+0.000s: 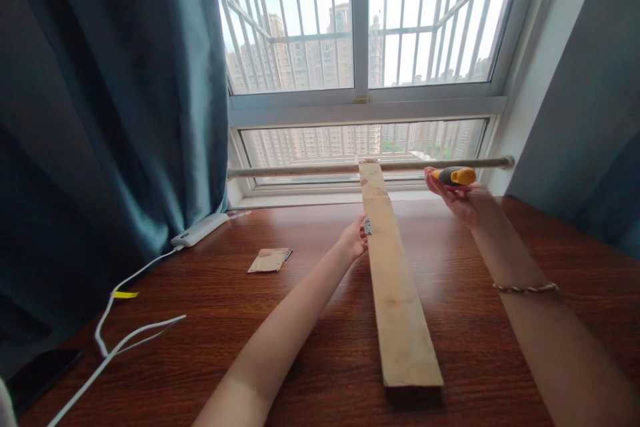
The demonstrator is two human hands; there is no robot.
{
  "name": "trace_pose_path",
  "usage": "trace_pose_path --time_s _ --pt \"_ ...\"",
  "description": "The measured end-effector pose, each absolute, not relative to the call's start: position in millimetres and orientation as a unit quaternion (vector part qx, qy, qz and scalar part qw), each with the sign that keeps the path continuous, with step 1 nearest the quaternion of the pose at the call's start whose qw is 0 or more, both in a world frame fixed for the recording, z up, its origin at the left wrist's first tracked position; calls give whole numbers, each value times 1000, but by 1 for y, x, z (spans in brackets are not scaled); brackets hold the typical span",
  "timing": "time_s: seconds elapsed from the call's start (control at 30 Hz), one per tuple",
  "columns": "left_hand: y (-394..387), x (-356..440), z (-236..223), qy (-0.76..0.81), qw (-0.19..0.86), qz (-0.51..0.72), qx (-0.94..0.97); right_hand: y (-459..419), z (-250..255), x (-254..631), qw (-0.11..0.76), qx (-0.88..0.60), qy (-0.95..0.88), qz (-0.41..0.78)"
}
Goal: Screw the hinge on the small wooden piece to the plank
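A long, light wooden board [400, 293] runs away from me over the table, its far end at the rail under the window. At the board's left edge, my left hand [355, 238] pinches a small silver metal plate [369, 226] with dark holes, held against the wood. To the right of the board, my right hand [460, 200] is raised with its fingers closed around a screwdriver [454, 177]. Its handle is yellow and dark grey; the shaft does not show.
On the brown wooden table [310, 340], a torn piece of cardboard [269, 260] lies to the left. Farther left are a white power strip [200, 230], its white cable [135, 273] and a yellow tag [126, 295]. A round rail [300, 171] crosses before the window; a blue curtain [165, 80] hangs left.
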State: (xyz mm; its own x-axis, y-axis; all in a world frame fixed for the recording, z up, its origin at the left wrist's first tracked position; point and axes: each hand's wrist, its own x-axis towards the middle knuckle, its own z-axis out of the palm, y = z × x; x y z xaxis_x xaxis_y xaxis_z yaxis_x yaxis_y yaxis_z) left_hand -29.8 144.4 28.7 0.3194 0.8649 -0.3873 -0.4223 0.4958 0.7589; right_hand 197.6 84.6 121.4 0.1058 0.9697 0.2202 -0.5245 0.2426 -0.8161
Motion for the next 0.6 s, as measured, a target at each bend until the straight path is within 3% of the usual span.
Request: trace_pose_path --time_s 0.17,0.33,0.6 --pt "138 -39 27 399 769 408 288 95 127 167 746 -207 -380 506" --pt "141 -43 20 416 754 407 303 98 118 152 743 -171 -393 514" --pt "143 -45 25 444 743 389 315 88 113 161 642 -324 -454 526"
